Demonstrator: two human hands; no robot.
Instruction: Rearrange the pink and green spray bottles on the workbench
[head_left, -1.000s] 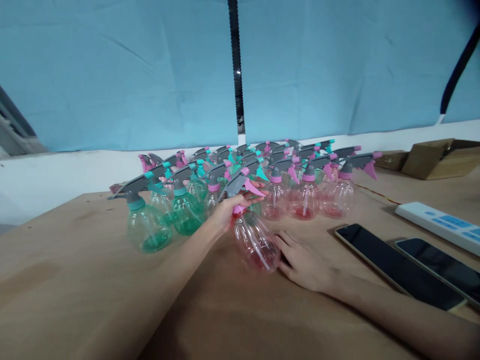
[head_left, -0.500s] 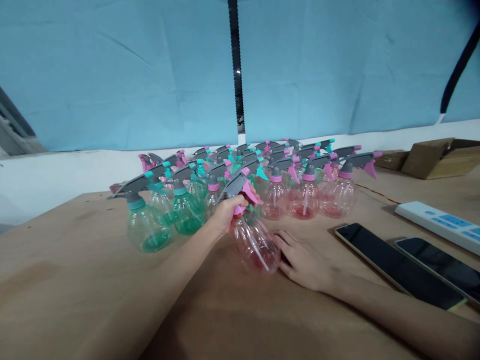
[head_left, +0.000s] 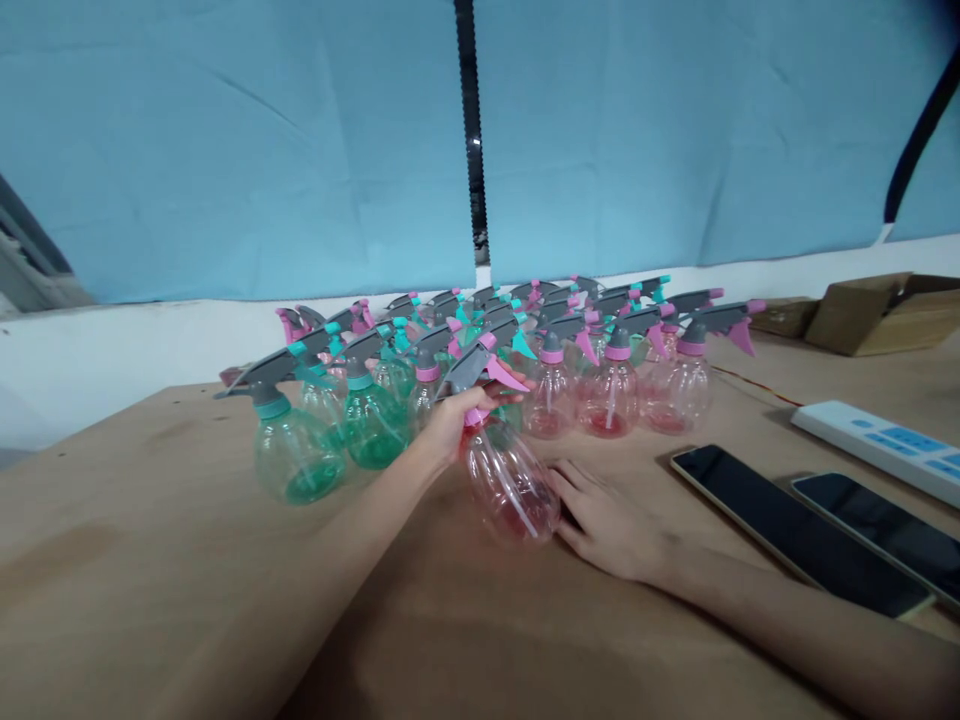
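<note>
Grips pink-collared spray bottle (head_left: 514, 490) by neck

Head view: clamps neck with left hand (head_left: 451, 424); touches base with right hand (head_left: 606, 518), but cannot tell whether clasping. Holds bottle tilted between both hands, just in front of standing spray bottles (head_left: 550, 398) on wooden table (head_left: 135, 510). Looks assembled, judging by grey sprayer head (head_left: 466, 369) already fitted, as on those behind; cannot judge the remainder.
</note>
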